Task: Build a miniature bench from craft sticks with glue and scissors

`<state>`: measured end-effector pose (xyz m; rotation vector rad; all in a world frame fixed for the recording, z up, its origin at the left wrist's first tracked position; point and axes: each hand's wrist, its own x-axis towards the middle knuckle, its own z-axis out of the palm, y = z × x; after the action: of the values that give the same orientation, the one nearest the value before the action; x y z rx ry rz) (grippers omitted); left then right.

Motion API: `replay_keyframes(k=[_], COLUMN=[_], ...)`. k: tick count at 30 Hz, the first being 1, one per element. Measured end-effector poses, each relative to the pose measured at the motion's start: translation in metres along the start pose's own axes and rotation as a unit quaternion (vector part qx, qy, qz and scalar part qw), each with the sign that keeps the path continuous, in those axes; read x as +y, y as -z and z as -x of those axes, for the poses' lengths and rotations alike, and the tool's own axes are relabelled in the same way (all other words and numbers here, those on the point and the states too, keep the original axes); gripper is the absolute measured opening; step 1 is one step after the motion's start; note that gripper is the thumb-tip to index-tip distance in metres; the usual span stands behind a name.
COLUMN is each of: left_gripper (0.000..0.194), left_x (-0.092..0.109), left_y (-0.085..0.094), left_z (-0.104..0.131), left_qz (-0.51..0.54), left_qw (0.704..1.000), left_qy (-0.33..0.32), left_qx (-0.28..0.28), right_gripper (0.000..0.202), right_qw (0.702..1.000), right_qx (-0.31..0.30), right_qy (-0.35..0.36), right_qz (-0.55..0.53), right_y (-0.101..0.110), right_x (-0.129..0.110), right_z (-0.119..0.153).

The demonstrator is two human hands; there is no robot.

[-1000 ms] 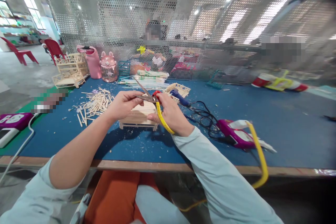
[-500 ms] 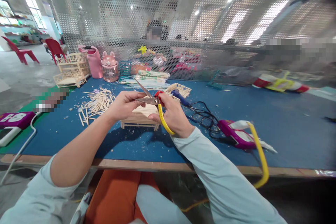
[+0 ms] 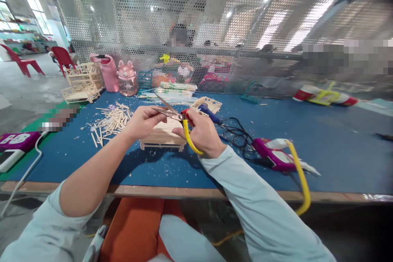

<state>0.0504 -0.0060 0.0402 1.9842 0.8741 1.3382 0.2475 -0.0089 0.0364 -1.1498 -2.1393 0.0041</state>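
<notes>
My right hand [image 3: 206,132] grips a pair of scissors [image 3: 170,111] by handles showing red and yellow tape. The two blades stand apart and point left. Beside the blades, my left hand [image 3: 141,122] is closed in a pinch, thumb against fingers. Whatever it holds is too small or hidden to make out. Below both hands a small slatted wooden stick model [image 3: 162,140] rests on the blue table, partly covered by them. A heap of short wooden sticks [image 3: 116,119] lies to the left of my left hand.
A blue glue gun [image 3: 210,114] with black cord lies by a stick frame [image 3: 211,103]. Right of it is a purple box [image 3: 273,156]. Behind stand a pink bottle [image 3: 109,74], a clear pink jar [image 3: 127,79], stick models [image 3: 82,84] and wrapped packets [image 3: 175,90]. A perforated metal screen [image 3: 123,12] rises beyond.
My left hand has drawn slightly left along the scissor blades, and the fingertips sit a little lower. The scissors have shifted slightly left. The slatted model stays in place.
</notes>
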Motion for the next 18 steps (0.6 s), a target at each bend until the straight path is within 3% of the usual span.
replay_keyframes(k=[8, 14, 18], left_gripper=[0.022, 0.016, 0.017], left_x=[0.0008, 0.0026, 0.0008], left_y=[-0.0008, -0.0041, -0.0060], left_z=[0.0003, 0.0009, 0.0012], left_qz=[0.011, 0.029, 0.019], left_qw=[1.000, 0.999, 0.998], left_qy=[0.015, -0.035, -0.053], left_qx=[-0.002, -0.017, -0.007], right_gripper=[0.043, 0.042, 0.037], right_qw=[1.000, 0.997, 0.998], right_qx=[0.004, 0.028, 0.033], right_qy=[0.006, 0.060, 0.053], right_qz=[0.019, 0.029, 0.017], right_y=[-0.0054, -0.0097, -0.0098], right_x=[0.0020, 0.0009, -0.0003], right_z=[-0.0011, -0.0015, -0.0004])
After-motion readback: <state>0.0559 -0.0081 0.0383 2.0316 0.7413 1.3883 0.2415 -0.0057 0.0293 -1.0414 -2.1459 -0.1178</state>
